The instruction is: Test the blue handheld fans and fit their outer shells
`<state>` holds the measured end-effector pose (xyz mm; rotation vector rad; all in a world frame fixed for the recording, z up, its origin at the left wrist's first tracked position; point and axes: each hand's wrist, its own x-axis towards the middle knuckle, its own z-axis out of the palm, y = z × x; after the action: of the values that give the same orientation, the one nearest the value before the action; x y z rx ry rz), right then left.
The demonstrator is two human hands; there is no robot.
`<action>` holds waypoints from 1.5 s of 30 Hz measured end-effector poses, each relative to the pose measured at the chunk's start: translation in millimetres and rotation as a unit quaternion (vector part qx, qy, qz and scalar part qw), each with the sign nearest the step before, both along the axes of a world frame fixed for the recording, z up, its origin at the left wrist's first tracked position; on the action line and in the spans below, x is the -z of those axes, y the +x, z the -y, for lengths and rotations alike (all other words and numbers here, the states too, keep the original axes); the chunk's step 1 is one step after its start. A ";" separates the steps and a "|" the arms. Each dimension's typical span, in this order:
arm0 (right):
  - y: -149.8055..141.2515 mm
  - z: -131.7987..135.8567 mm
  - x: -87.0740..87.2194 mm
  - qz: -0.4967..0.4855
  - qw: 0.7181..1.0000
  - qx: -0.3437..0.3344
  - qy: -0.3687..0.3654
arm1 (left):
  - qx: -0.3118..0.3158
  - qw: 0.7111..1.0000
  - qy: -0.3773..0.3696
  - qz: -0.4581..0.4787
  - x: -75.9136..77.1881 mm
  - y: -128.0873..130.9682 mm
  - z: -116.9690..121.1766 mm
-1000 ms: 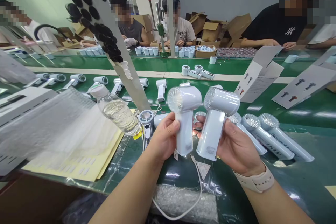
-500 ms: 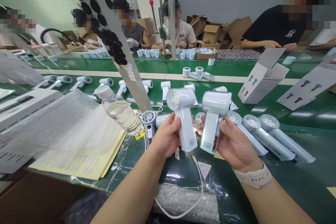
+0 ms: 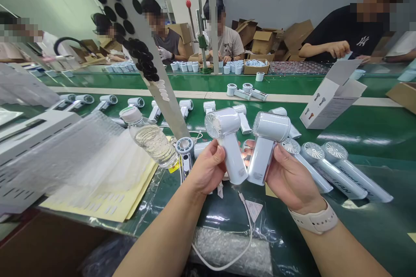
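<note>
My left hand (image 3: 209,166) is closed around the handle of a white handheld fan (image 3: 232,151), its round grille facing left. In my right hand (image 3: 292,177) is a second white handheld fan (image 3: 262,156), gripped by the handle with its barrel head turned to the right. Both fans stand roughly upright, their handle ends close together, and look wrapped in clear film. Some fingers are hidden behind the handles. Just right of my right hand lie several wrapped fans (image 3: 338,173) with dark lettering. Below the fans a white cable (image 3: 248,225) curves over the bench.
A water bottle (image 3: 151,138) leans beside a slanted metal post (image 3: 165,99). Plastic sleeves and yellow sheets (image 3: 97,207) cover the left. More fans (image 3: 108,100) line the green belt (image 3: 276,138), with a white carton (image 3: 328,104) at right. Co-workers (image 3: 227,39) sit opposite.
Both fans have turned slightly in my hands, and their lower ends have come closer together. One of the cartons at right has left the view; the other has shifted right. A co-worker's hand has risen.
</note>
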<state>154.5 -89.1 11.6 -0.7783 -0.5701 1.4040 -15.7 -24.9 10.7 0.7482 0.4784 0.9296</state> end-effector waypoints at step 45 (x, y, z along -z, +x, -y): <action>-3.4 -0.7 1.2 0.020 0.996 0.089 0.012 | 0.067 0.983 0.152 -0.082 -0.9 2.3 1.3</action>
<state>151.1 -88.4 10.5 -0.8182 -0.5345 1.2183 -13.4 -26.2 11.5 1.1290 0.4280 0.8262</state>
